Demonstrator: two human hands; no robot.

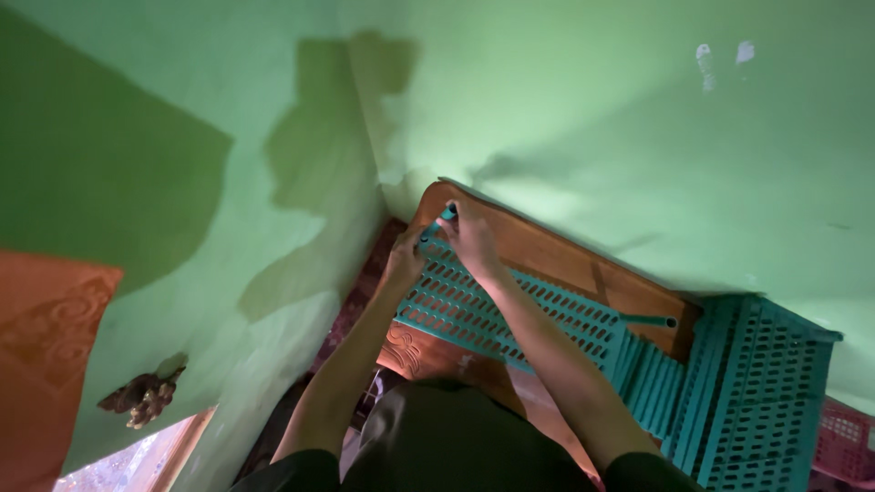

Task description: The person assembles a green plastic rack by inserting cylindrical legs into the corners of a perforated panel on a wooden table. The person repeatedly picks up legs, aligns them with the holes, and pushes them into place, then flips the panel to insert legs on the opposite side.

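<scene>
Our right hand [469, 239] pinches the teal peg [447, 215] at the corner of the teal slotted panel [510, 314], while our left hand [404, 264] grips its edge. We judge the panel could slip off the wooden worktop [556, 260] if we push unevenly.

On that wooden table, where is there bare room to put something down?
A bare strip of wooden table runs between the teal slotted panel and the green wall. The near corner is crowded: left hand and right hand grip the panel there.

The right hand [469, 239] covers the far corner of the teal panel [510, 314]. The pink basket [843, 442] beside it is cut off.
</scene>
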